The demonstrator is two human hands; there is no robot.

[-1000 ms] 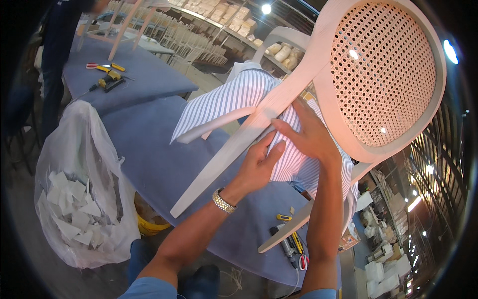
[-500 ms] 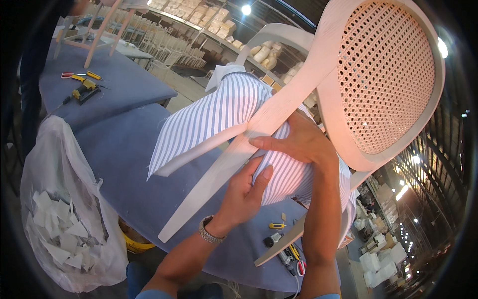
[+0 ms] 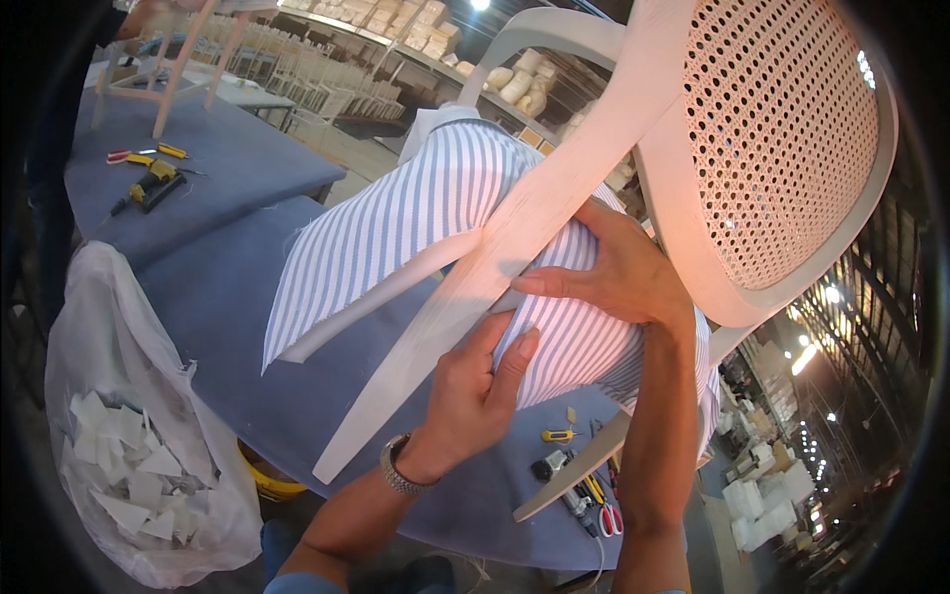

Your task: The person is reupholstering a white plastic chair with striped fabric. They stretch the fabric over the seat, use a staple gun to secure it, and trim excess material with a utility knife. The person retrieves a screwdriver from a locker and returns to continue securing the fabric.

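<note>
Far left, a clear plastic bag (image 3: 139, 436) stuffed with white scraps hangs by the blue worktop (image 3: 228, 297). Further back on a second blue worktop sit a yellow-and-black power tool (image 3: 148, 185) and some red-handled cutters (image 3: 134, 155).

Moving in, the white chair (image 3: 633, 129) is tipped over on the worktop with its cane back up at the right, and one pale leg (image 3: 475, 297) runs diagonally down toward you. The blue-and-white striped fabric (image 3: 396, 228) is draped over the seat, just behind that leg.

Your left hand (image 3: 475, 391) comes up from below, fingers loosely curled against the leg, thumb pressing the striped fabric right beside it. Not a closed grip, more of a brace.

Your right hand (image 3: 614, 272) lies flat and spread on the fabric, fingers pointing left, their tips touching the leg.

Below your right forearm, a little yellow knife (image 3: 557, 435) and red-handled scissors (image 3: 606, 515) lie on the worktop.
</note>
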